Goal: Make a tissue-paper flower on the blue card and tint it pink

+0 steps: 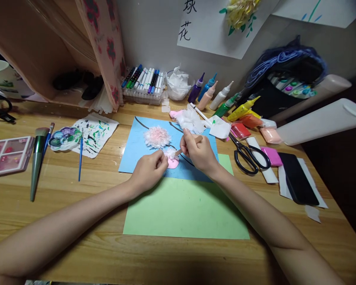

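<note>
My left hand (150, 169) is closed, pinching the edge of a small pink disc (172, 161) that lies on a blue sheet (130, 152). My right hand (197, 150) is closed round a thin wooden stick (192, 141), its tip pressing into white tissue tufts (170, 152) on the disc. A finished pale pink tissue flower (157, 137) sits on the blue sheet just beyond my left hand. A green sheet (184, 208) lies under the blue one, nearer me.
Black scissors (249, 156), clay blocks (240, 130), paint bottles (222, 97) and a dark phone (296, 178) lie at right. A marker tray (142, 85) stands at the back. Brushes (37, 158), a palette (6, 154) and a paint-smeared paper (95, 132) lie at left.
</note>
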{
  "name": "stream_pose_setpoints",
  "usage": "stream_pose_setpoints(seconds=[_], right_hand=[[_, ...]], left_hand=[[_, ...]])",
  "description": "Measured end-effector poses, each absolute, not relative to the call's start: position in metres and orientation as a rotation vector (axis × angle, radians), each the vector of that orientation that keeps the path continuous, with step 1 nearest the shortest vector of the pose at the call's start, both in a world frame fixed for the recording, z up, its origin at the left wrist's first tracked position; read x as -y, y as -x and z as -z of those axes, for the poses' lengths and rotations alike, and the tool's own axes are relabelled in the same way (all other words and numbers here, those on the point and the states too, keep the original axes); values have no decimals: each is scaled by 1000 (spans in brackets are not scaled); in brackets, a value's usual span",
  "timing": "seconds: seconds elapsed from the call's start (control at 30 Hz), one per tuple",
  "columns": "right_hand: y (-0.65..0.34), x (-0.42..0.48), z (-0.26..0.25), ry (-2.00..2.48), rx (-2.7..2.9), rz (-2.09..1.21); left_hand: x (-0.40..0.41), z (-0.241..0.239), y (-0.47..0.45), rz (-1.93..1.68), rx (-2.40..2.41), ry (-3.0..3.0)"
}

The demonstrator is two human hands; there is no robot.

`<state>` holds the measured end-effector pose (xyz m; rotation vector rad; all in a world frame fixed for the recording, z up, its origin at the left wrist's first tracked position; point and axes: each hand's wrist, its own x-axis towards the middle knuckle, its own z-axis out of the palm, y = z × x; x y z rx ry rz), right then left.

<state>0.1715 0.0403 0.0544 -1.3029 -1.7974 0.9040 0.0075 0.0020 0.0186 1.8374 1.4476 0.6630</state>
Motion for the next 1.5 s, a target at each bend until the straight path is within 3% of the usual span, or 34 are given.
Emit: stream_pose_setpoints(seconds=[0.3, 0.83, 0.97, 1.17, 1.3, 1.4, 1.5], right_hand=[[-179, -32, -52, 1154, 2024, -693], [-185, -56, -79, 1205, 1824, -904], [-229, -54, -76, 1233, 1793, -586], [-269, -47, -20, 1257, 2328, -189], [-268, -44, -4, 1222, 2359, 42], [-251, -34, -16, 1162, 2195, -101], [-225, -17, -34, 1106, 1928, -498]], left_hand=[[-2, -19, -6, -655, -1421, -1853], [-2, -20, -5, -656, -1417, -1849], [0, -20, -4, -661, -1401, -1835], [-2, -18, -4, -727, -1374, -1796], [-2, -18, -2, -860, -1392, -1723], [2, -21, -1, -938, -1438, -1721], [6, -25, -1, -976, -1415, -1856]])
